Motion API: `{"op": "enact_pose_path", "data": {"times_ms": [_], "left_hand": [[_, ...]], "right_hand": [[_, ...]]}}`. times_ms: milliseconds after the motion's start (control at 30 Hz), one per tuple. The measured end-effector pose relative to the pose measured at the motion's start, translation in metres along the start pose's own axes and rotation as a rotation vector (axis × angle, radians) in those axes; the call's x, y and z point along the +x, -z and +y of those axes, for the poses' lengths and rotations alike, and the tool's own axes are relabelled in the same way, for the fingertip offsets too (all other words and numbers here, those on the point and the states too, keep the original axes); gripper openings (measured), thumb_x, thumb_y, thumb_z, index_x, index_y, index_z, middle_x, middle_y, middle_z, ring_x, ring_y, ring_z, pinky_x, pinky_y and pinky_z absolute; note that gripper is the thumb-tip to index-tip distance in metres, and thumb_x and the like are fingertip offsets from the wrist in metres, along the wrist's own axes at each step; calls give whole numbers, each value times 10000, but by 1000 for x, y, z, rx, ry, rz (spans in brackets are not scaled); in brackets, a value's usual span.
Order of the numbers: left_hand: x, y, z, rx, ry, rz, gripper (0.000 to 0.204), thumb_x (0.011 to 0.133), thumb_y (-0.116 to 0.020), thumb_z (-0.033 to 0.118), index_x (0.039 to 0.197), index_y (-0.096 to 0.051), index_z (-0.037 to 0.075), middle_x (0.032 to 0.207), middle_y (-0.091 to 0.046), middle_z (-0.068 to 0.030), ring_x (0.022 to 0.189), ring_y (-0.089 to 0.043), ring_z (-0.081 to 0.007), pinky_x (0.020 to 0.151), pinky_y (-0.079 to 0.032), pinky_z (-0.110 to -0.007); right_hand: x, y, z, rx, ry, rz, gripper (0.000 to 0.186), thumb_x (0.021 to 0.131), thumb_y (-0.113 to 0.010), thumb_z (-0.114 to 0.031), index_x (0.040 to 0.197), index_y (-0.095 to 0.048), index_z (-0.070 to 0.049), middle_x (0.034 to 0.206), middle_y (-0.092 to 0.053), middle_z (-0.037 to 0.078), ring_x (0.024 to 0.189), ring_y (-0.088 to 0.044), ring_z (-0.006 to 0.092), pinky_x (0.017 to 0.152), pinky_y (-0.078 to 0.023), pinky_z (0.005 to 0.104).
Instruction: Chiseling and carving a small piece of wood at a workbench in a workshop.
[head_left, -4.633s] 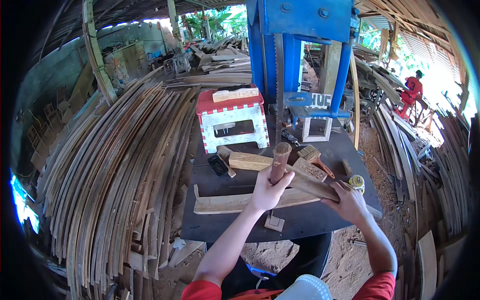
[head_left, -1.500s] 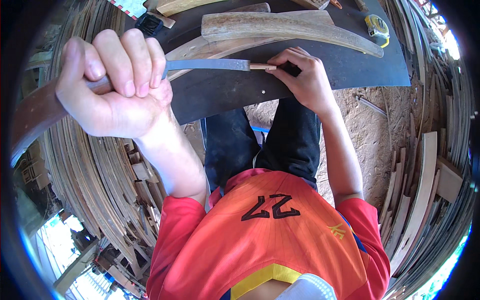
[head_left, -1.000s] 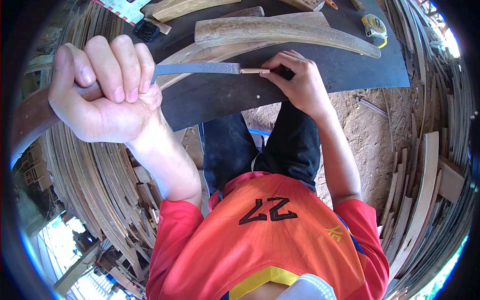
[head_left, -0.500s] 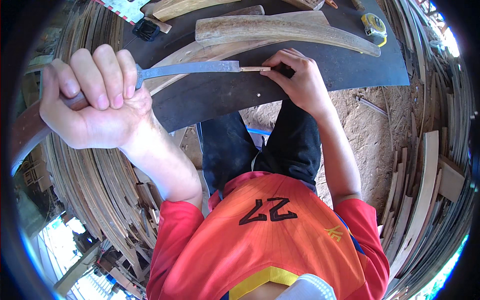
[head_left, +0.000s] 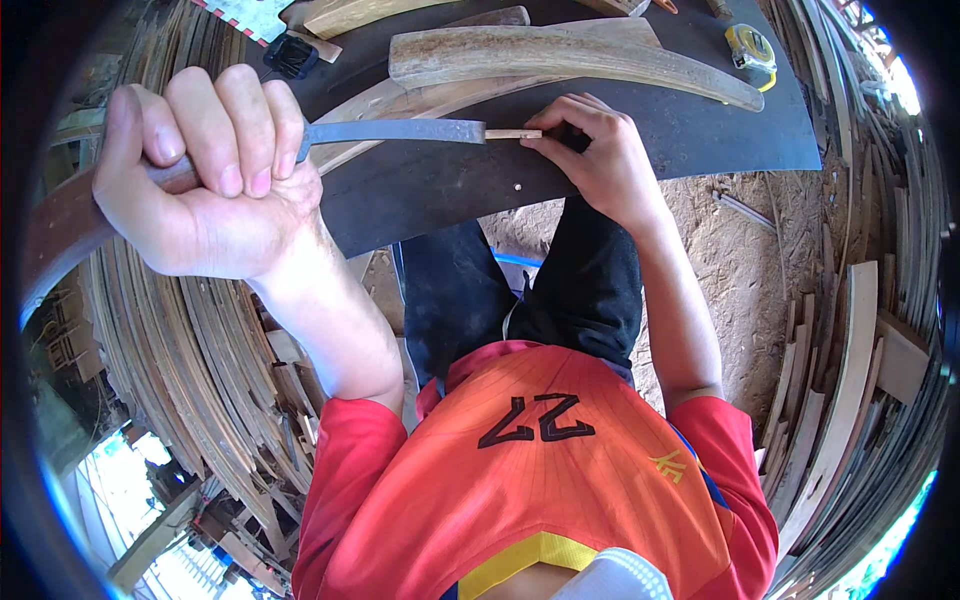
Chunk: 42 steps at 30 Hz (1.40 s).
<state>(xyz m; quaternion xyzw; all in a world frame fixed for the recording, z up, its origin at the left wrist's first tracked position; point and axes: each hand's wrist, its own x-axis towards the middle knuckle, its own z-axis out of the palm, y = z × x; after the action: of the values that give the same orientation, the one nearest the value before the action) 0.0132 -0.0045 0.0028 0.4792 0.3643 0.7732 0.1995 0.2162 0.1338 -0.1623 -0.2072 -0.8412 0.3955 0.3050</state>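
Observation:
My left hand (head_left: 215, 175) is closed around the long brown wooden handle (head_left: 65, 225) of a chisel-like tool. Its narrow grey metal blade (head_left: 395, 131) points right and ends squarely. Between thumb and fingertips, my right hand (head_left: 595, 150) pinches a thin wooden stick (head_left: 512, 134). The stick's left end meets the blade's tip; whether it is behind or against the steel I cannot tell. Both hands are raised over the near edge of a dark table (head_left: 440, 195).
Several curved wooden pieces lie on the table, the largest a thick board (head_left: 570, 60). A yellow tape measure (head_left: 750, 52) sits at the far right, a black object (head_left: 291, 57) at the far left. Stacked wood strips (head_left: 190, 370) flank me on both sides.
My left hand has shifted slightly right and away from me, bringing the blade along. The right hand stays nearly in place, still pinching the stick.

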Motion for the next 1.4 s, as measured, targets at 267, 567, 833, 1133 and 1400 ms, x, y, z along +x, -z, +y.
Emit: {"op": "enact_pose_path", "data": {"times_ms": [267,567,833,1133,1400], "left_hand": [[-2,-4,0,1,1,-22,333,1044,-387,244,726,-448,169,492,-336,43,382,-247,-78,399,-255,-236],[-1,-3,2,18,-4,-58,335,1041,-379,229,717,-438,170,489,-331,38,380,-247,-84,402,-259,-245],[-1,-4,3,63,-17,-37,339,1039,-373,228,710,-434,169,484,-328,33,380,-253,-88,408,-265,-247],[2,-3,5,17,-23,-59,339,1043,-362,234,718,-428,163,481,-336,20,364,-242,-102,379,-261,-257],[0,-4,1,40,-6,-47,360,1069,-337,260,736,-425,157,479,-334,4,345,-222,-116,366,-273,-272]], "right_hand": [[0,0,0,-3,8,12,147,859,-795,-135,917,-721,-23,911,-719,123,909,-696,301,825,-562,399],[-1,0,1,-6,-9,8,152,858,-799,-143,915,-721,-26,904,-717,121,916,-693,301,835,-562,401],[-1,0,2,-6,9,-1,127,879,-778,-95,954,-721,-10,918,-709,106,869,-684,252,811,-544,351],[-1,0,0,1,-10,-5,126,878,-777,-90,952,-719,-6,918,-708,109,874,-682,250,817,-541,349],[0,0,1,-6,-11,8,150,849,-801,-128,922,-723,-23,915,-717,131,916,-697,301,834,-565,403]]}}
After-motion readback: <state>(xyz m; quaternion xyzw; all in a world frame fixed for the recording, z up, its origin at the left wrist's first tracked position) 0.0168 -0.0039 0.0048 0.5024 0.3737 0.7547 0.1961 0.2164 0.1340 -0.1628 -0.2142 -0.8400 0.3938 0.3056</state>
